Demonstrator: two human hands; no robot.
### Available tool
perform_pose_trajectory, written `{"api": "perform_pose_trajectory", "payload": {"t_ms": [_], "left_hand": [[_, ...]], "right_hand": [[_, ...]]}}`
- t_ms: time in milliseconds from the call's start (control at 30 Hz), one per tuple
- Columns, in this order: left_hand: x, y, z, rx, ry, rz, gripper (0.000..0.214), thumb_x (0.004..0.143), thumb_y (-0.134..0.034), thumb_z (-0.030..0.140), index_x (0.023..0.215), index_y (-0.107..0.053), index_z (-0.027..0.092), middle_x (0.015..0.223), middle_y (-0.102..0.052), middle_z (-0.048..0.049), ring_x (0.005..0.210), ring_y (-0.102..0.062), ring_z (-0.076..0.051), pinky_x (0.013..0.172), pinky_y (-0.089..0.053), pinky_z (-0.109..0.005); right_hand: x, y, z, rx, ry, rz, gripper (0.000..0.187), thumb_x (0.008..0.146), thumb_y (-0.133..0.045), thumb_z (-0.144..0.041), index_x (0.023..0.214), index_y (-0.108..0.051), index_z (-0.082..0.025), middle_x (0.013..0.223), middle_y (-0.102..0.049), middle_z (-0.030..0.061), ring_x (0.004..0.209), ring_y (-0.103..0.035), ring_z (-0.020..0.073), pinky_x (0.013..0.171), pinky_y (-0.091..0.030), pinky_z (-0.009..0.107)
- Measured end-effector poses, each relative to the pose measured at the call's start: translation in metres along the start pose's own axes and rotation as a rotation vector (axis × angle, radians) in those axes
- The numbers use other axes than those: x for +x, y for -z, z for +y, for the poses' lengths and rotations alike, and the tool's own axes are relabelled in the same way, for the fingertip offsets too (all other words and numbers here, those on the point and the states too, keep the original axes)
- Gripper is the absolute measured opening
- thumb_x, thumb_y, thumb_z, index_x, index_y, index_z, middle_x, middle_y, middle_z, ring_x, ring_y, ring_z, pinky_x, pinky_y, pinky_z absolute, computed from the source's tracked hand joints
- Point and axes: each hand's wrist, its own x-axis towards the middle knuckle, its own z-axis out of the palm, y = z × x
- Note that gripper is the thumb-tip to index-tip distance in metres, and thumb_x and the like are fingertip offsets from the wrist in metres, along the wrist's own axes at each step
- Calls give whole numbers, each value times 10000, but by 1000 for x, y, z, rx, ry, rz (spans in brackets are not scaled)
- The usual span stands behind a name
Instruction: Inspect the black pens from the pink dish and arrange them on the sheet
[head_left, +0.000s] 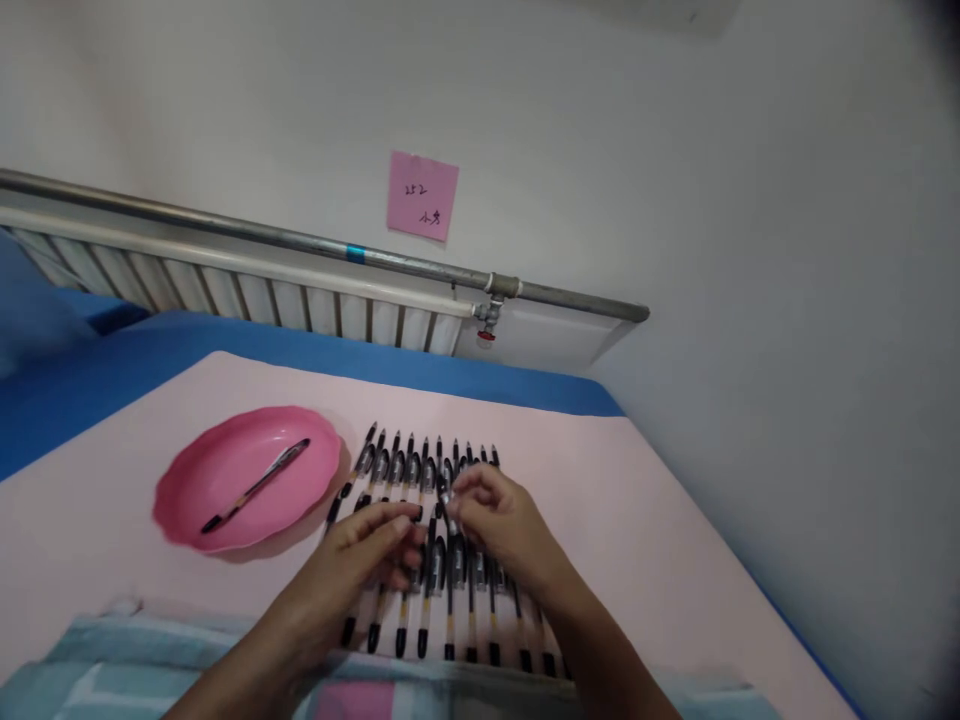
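Black-capped pens with clear barrels lie in two rows on the pink tabletop: a far row (397, 468) and a near row (437, 570). My right hand (499, 515) is over the middle of the rows, its thumb and fingertips closed on a pen (450, 515). To the left, my left hand (371, 545) hovers over the near row with curved fingers slightly apart. A small black end shows by its fingertips; it seems to belong to a pen underneath. Both hands hide parts of several pens.
A scalloped pink bowl (247, 445) on the left holds one pen (256, 485). Folded light-blue fabric (120, 665) lies along the near table edge. Behind the table are a white radiator (285, 300), a metal pipe (277, 238) and a red-handled valve (487, 335). A pink note (422, 196) is on the wall.
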Motion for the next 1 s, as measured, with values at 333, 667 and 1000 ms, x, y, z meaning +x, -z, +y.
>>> {"api": "perform_pose_trajectory", "payload": {"t_ms": [333,667,1000], "left_hand": [[4,0,-5,-191,50,-27,214,668,-701,225,846,-611,150,784,-618,-38,654,-599,-127,530,-482,-226],[5,6,1,-129,30,87,196,633,-726,237,746,-581,169,735,-624,-16,642,-586,-108,535,-454,-184],[6,5,0,-134,64,53,186,632,-724,189,771,-605,155,768,-663,-50,582,-576,-98,484,-449,-182]], "right_hand": [[-4,-25,-1,49,-3,-40,101,715,-543,-273,696,-487,-191,558,-469,-64,468,-419,73,477,-329,195],[22,52,34,-881,-46,318,166,736,-438,-153,842,-562,-182,708,-590,17,622,-500,131,548,-290,223],[30,50,49,-842,-156,294,283,674,-506,-167,931,-623,-151,762,-643,74,716,-557,182,607,-339,248]]}}
